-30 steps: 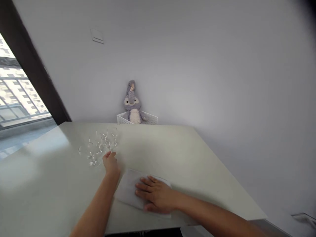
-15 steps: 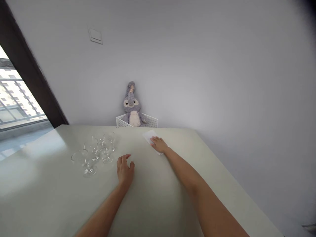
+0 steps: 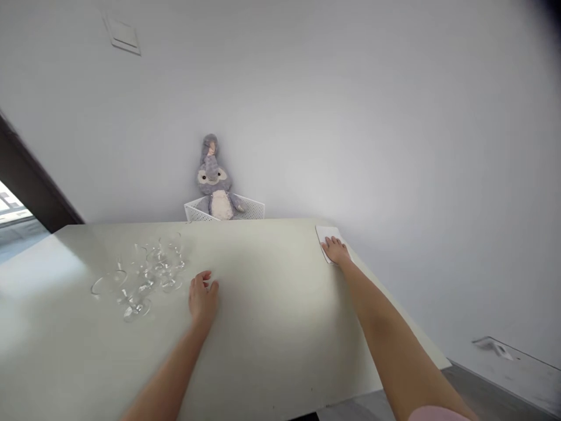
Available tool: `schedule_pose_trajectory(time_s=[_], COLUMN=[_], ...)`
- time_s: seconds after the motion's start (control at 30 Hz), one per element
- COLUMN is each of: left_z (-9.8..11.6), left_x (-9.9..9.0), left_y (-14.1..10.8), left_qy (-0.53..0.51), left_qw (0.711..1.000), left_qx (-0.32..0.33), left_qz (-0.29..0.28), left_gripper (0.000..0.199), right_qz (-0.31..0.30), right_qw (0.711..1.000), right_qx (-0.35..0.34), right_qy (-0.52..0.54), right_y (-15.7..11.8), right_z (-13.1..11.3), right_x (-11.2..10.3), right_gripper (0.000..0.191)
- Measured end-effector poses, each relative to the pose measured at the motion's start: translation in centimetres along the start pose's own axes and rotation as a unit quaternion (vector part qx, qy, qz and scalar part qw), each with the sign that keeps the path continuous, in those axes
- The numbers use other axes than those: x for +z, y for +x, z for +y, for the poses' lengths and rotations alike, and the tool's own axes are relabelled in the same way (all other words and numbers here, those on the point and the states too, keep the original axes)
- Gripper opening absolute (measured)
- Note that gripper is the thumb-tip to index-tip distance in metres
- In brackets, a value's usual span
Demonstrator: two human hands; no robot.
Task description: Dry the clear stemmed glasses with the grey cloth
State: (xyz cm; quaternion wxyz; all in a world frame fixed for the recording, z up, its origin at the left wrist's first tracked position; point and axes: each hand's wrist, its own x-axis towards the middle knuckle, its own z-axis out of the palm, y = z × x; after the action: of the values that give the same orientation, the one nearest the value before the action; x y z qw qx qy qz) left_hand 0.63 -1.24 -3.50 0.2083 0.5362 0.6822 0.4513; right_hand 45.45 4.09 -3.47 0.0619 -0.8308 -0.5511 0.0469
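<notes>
My right hand (image 3: 336, 250) lies flat with fingers spread, pressing on a white cloth (image 3: 323, 232) near the far right corner of the table. Part of the cloth is hidden under the palm. My left hand (image 3: 203, 297) rests on the tabletop left of the middle, its fingers loosely curled and apart, with nothing in them. Just left of it, several clear stemmed glasses (image 3: 137, 307) stand in a cluster, overlapping so that single ones are hard to tell apart. Both hands are on the pale table (image 3: 272, 327).
Behind the far edge, a grey plush toy (image 3: 214, 181) sits in a white perforated basket (image 3: 252, 209) against the wall. A dark frame (image 3: 35, 175) stands at the left. A switch (image 3: 124, 35) is on the wall. Floor (image 3: 486, 397) shows beyond the right edge.
My right hand has slid the white cloth to the right, toward the table's right edge. The view has turned right; my left hand stays beside the glasses.
</notes>
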Motion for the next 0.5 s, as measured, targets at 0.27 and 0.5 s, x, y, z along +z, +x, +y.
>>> schedule_pose_trajectory(time_s=[0.27, 0.5], left_z=[0.3, -0.1], left_x=[0.4, 0.5], left_y=[-0.2, -0.3], left_qy=[-0.033, -0.072], left_qw=[0.999, 0.997], left_qx=[0.013, 0.005], left_qz=[-0.015, 0.002], left_gripper=[0.025, 0.023], right_qz=[0.012, -0.002], right_qw=[0.994, 0.951], right_qx=[-0.111, -0.308], right_qy=[-0.019, 0.024], right_y=[-8.0, -19.6], right_z=[-1.5, -8.0], right_x=[1.0, 2.4], right_gripper=[0.057, 0.052])
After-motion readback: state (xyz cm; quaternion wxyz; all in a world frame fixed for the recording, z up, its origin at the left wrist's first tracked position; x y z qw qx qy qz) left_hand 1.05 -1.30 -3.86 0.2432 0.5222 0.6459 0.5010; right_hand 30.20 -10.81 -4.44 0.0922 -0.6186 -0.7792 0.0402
